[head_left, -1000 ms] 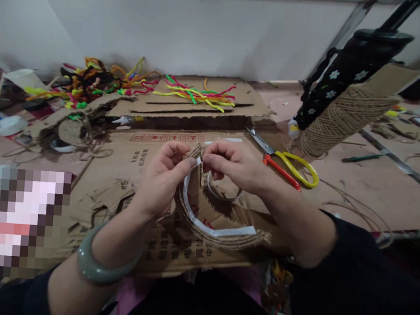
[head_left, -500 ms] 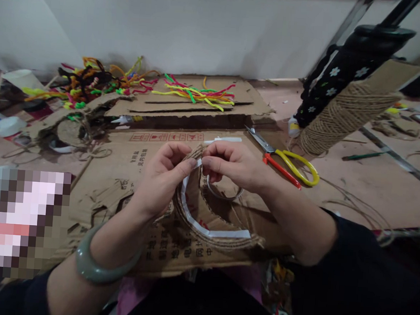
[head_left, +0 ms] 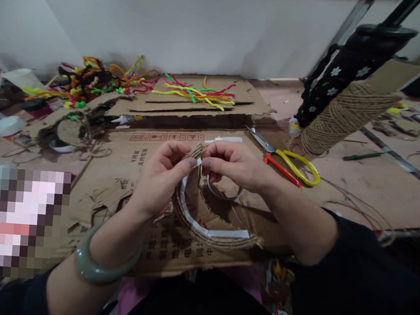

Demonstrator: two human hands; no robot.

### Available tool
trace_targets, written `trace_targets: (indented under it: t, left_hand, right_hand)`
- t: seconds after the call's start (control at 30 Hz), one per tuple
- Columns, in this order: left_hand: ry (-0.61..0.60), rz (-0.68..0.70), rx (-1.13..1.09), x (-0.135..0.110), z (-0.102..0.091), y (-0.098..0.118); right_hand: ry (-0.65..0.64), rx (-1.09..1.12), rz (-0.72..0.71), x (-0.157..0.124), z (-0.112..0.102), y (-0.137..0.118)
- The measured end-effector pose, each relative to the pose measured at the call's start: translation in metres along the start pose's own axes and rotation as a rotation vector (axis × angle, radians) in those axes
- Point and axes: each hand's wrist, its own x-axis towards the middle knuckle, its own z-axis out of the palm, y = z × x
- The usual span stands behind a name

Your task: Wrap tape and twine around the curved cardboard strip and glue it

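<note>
My left hand and my right hand meet at the centre, both pinched on the upper end of a curved strip wound with jute twine. A white tape liner runs along the strip's inner face. The strip curves down and to the right from my fingers, above a flattened cardboard box. A clear ring of tape lies on the cardboard just under my right hand. A grey-green bangle sits on my left wrist.
Yellow and red scissors lie to the right of my hands. A large cone of jute twine leans at the right, next to a black flowered object. Coloured pipe cleaners and a tangled pile of them lie at the back.
The hands hold the same pinch. The strip's lower end has shifted slightly left and up.
</note>
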Motion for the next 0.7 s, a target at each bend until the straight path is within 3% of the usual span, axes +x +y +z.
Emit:
trace_targets:
  t: [0.7]
  left_hand:
    - [-0.022, 0.025, 0.023, 0.0022, -0.0040, -0.0036]
  right_hand:
    - [-0.016, 0.007, 0.004, -0.0001, -0.0006, 0.0001]
